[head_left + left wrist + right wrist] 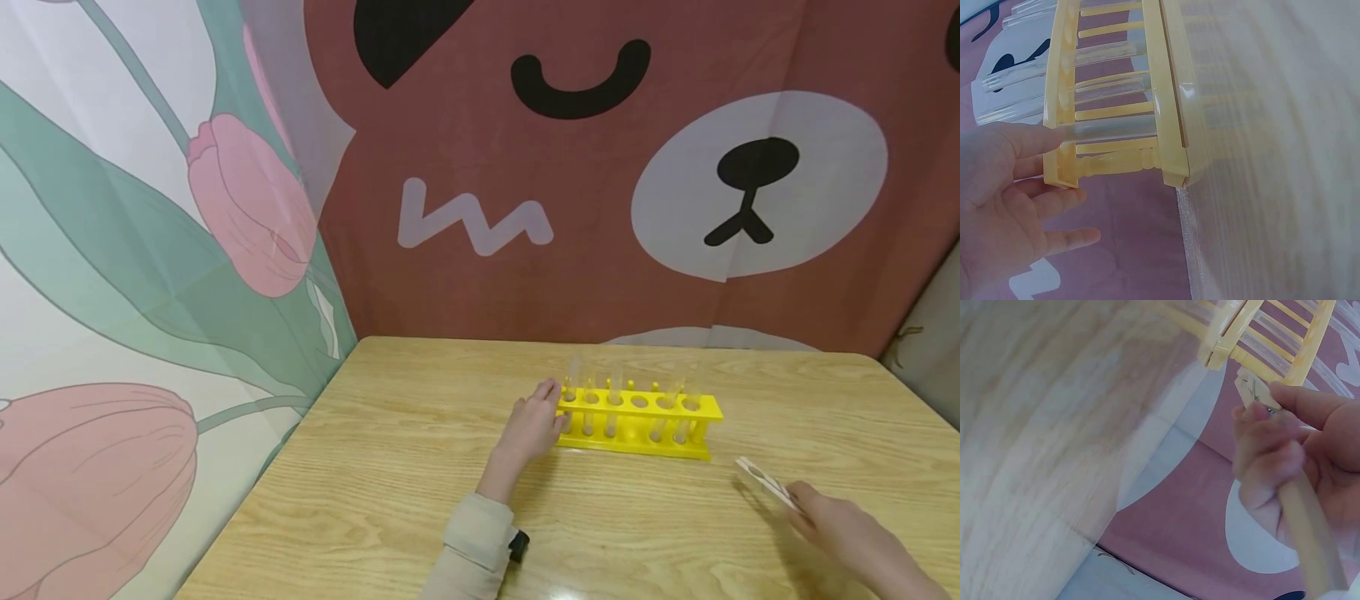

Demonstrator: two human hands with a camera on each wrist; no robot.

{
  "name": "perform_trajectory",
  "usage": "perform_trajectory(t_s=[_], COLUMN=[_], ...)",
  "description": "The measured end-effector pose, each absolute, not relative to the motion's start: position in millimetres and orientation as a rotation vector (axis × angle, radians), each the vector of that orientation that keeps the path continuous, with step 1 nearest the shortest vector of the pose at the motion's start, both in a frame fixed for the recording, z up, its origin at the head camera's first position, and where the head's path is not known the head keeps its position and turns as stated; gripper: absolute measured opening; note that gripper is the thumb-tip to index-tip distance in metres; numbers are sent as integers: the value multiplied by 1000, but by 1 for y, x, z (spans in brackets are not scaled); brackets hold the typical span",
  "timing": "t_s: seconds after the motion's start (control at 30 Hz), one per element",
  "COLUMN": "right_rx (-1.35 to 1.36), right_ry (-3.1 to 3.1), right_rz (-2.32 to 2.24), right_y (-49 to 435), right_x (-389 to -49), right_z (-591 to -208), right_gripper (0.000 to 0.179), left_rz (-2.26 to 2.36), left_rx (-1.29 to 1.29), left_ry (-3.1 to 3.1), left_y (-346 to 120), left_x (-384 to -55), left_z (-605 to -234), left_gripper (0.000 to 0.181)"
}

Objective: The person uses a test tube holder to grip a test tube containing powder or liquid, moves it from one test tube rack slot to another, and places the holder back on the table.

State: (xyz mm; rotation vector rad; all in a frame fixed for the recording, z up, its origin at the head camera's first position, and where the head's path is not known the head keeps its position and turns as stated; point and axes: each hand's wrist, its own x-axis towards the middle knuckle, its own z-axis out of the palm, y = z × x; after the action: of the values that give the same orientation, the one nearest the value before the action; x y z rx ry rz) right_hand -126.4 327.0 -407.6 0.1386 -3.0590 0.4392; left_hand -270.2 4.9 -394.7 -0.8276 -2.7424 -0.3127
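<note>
A yellow test tube rack [633,450] stands upright on the table, with several clear test tubes [615,383] in its holes. One hole right of its middle has no tube in it. My left hand [528,429] grips the rack's left end by the top plate. In the left wrist view, the thumb lies across the plate beside the end tube [1110,128], while other fingers stretch past the rack's end. To the right of the rack, my right hand [843,529] holds a wooden test tube clamp [765,482], its tip pointing toward the rack but apart from it.
Under everything lies a wood-grain table [360,500]. Behind it hangs a cloth with a bear print [480,292], and a tulip-print cloth [150,333] covers the left side.
</note>
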Motion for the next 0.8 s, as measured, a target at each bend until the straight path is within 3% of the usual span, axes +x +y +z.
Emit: perform_trajectory(t_s=[0.1, 0.43, 0.8], right_rx=[110, 149, 181], right_ry=[-3084, -3038, -3003], right_rz=[454, 510, 506], right_y=[325, 322, 317], right_x=[-128, -127, -126], right_z=[-406, -402, -396], right_gripper=[7, 30, 28], left_rz=[-316, -360, -365], left_rx=[-827, -847, -841], left_ry=[-2737, -2758, -2779], left_y=[5, 4, 3], left_x=[-271, -271, -269], left_z=[-396, -393, -391], left_gripper=[47, 48, 50])
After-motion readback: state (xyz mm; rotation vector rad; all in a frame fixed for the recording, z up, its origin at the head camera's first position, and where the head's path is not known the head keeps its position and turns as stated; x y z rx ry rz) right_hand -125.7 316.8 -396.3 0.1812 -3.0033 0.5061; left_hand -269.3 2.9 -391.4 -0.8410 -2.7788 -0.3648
